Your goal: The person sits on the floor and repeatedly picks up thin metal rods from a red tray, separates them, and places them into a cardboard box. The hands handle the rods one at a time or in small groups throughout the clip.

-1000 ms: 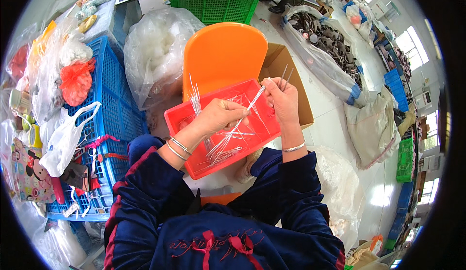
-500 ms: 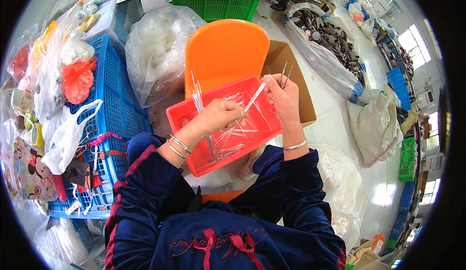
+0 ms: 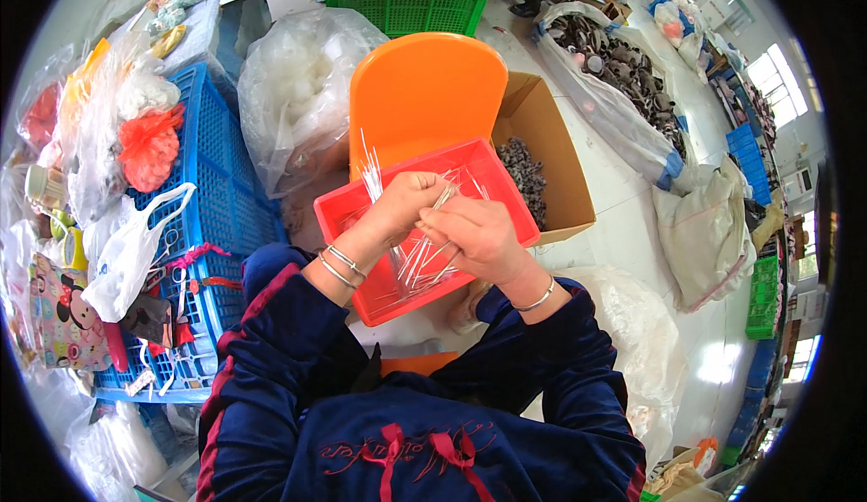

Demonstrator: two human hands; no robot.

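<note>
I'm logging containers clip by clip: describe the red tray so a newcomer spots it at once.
Find the orange chair at upper centre. Over its lower edge in the picture, beneath the left hand and right hand, is the slanted red tray. Unlike the brown box to its right and the blue crate to its left, it is red and holds thin, pale strands.
</note>
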